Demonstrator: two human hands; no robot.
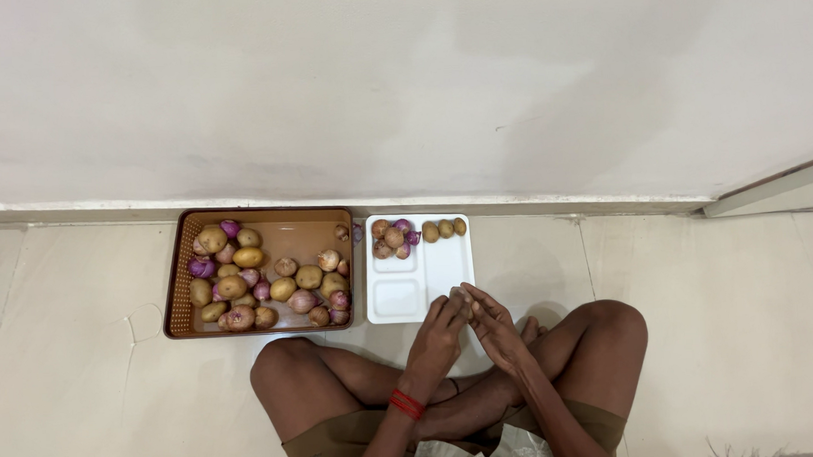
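Seeing both hands meet over the near edge of the white compartment tray [426,277] on the floor [716,335]. Left hand [437,337] and right hand [494,325] have fingers pinched together on one small vegetable [460,292]; can't tell from here if it's potato or onion. Far end of the tray holds small onions [393,238] and small potatoes [444,228] in separate sections. Brown tray [285,231] just left, touching it, full of mixed potatoes and red onions. Wall [401,84] right behind both. Crossed legs [340,375] crowd the near side.
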